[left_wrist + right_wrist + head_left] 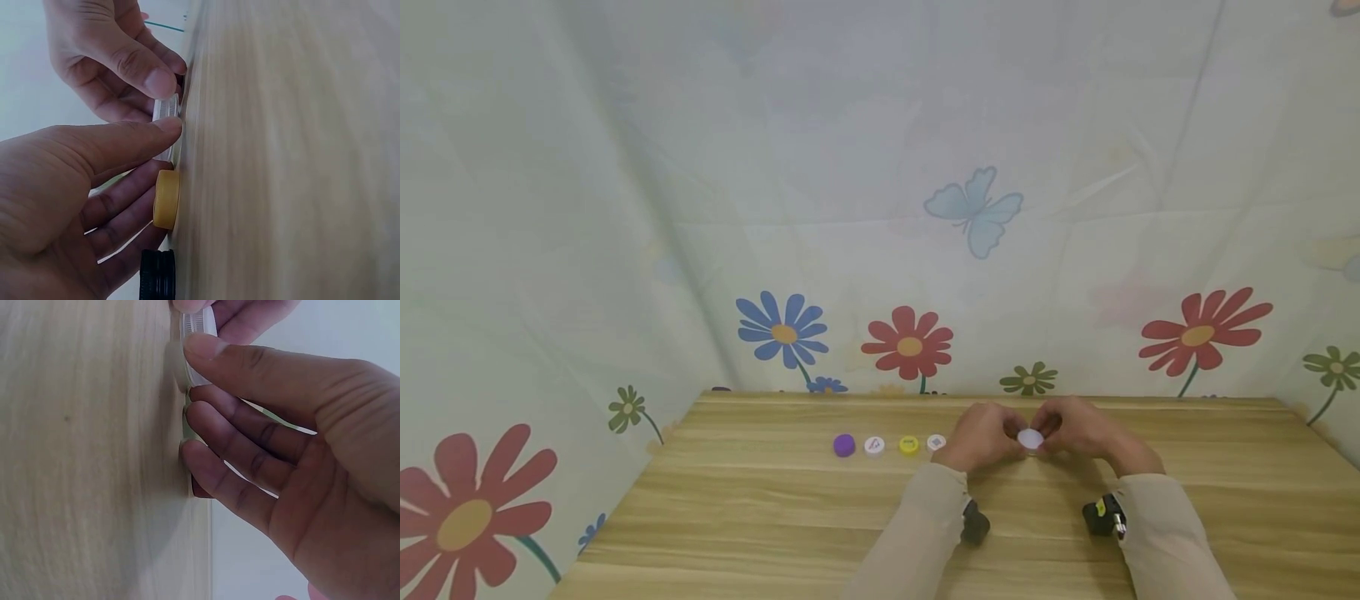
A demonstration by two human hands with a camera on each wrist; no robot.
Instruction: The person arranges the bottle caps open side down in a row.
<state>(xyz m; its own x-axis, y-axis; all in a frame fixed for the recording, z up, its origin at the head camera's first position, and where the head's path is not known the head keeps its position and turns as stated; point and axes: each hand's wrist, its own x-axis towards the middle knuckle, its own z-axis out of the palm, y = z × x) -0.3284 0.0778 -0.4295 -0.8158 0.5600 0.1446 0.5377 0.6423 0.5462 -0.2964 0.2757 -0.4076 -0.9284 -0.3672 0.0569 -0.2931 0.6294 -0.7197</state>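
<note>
Both hands meet at a white ridged bottle cap (pixel 1031 438) near the back of the table. My left hand (pixel 985 433) pinches its left side, the thumb lying across the cap in the left wrist view. From the right, my right hand (pixel 1078 429) pinches the other side, with its thumb over the ridged edge (pixel 195 324). Close by the left fingers stand an orange-yellow cap (pixel 166 199) and a black ridged cap (pixel 158 275). Behind the right fingers, partly hidden, show a pale green piece (pixel 189 430) and a dark red piece (pixel 201 490).
Left of the hands, a row holds a purple cap (pixel 844 445), a white printed cap (pixel 874 447), a yellow cap (pixel 908 445) and another white printed cap (pixel 936 442). The wooden table (pixel 760 517) ends at a flower-printed curtain (pixel 850 250).
</note>
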